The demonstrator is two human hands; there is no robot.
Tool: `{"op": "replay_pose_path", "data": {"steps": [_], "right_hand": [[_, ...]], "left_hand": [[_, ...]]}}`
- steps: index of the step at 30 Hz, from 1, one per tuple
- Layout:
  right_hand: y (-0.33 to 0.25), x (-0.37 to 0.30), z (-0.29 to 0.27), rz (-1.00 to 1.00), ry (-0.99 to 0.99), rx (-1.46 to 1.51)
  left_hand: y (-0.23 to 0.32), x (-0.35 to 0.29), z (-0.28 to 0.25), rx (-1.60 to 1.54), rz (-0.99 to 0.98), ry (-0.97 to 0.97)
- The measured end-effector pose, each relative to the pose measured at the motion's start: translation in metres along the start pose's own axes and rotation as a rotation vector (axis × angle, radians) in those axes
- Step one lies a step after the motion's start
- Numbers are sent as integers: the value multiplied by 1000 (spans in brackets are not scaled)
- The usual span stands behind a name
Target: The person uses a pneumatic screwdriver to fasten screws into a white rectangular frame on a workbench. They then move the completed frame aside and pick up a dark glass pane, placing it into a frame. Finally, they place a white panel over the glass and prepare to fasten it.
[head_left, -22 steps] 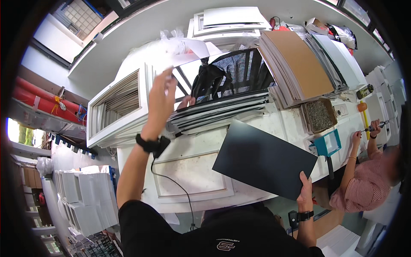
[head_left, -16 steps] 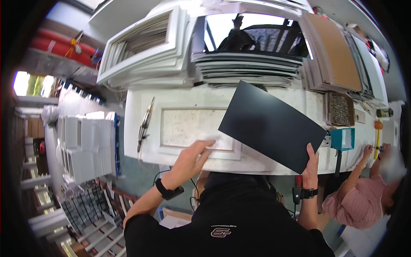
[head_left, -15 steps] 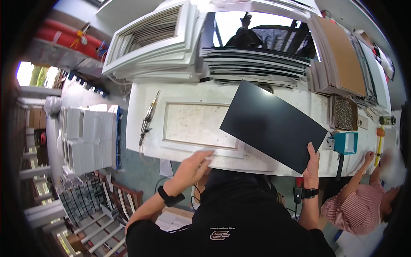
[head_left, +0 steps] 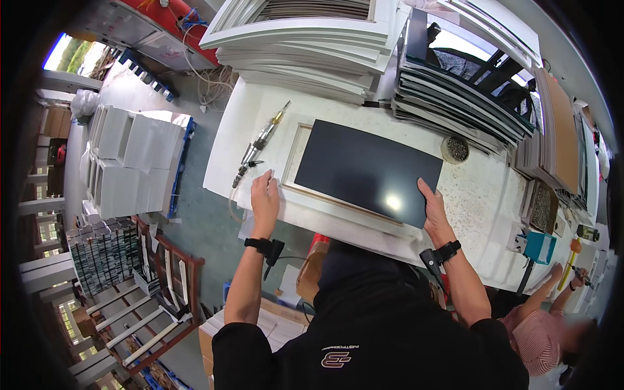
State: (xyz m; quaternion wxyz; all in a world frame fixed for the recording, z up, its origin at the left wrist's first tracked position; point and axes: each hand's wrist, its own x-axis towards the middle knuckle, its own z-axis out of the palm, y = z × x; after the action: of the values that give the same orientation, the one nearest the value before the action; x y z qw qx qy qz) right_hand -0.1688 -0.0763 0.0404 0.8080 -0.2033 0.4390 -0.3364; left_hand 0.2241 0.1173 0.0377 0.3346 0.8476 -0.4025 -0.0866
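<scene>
My right hand (head_left: 435, 207) grips a dark, glossy rectangular panel (head_left: 367, 172) by its right edge, thumb on top and the other fingers out of sight beneath. The panel lies over a white rectangular frame (head_left: 292, 156) on the bench and covers most of it. Along the left side and the near side, strips of the frame still show. Whether the panel rests fully inside the frame I cannot tell. My left hand (head_left: 264, 201) holds nothing, its fingers stretched out by the frame's near left corner. Beyond it lies a metal air screwdriver (head_left: 259, 144) with a hose.
White frames (head_left: 305, 62) are piled at the back, beside a stack of dark panels (head_left: 455, 97). A round tin of small parts (head_left: 455, 149) stands right of my panel. Farther right are a teal box (head_left: 541, 248) and a co-worker in a striped top (head_left: 536, 335).
The dark panel has swung from a slant on the right to lie over the white frame, with my right hand still on it. My left hand has moved nearer the frame's left corner. The view has shifted.
</scene>
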Motion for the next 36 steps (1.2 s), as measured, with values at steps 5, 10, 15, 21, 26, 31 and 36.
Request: {"op": "replay_pose_path", "data": {"steps": [5,10,15,21,26,31,36], "right_hand": [[16,15,19,28,17,-64],[24,22,24,39,44,-111],[29,29,22,12,79,-209],[28,19,27,32,79,-223],[29,25,33,5,114,-240],[28,38,27,-120,199,-627],[-21,30,40,158,104,-1441]], "left_hand": [[-12,25,21,18,8,-64],[-12,28,17,37,11,-89],[-11,28,16,-7,19,-85],[-8,29,16,-16,17,-79],[-12,29,16,-29,41,-75],[-17,31,14,-75,10,-130],[-18,31,12,-58,-11,-152]]}}
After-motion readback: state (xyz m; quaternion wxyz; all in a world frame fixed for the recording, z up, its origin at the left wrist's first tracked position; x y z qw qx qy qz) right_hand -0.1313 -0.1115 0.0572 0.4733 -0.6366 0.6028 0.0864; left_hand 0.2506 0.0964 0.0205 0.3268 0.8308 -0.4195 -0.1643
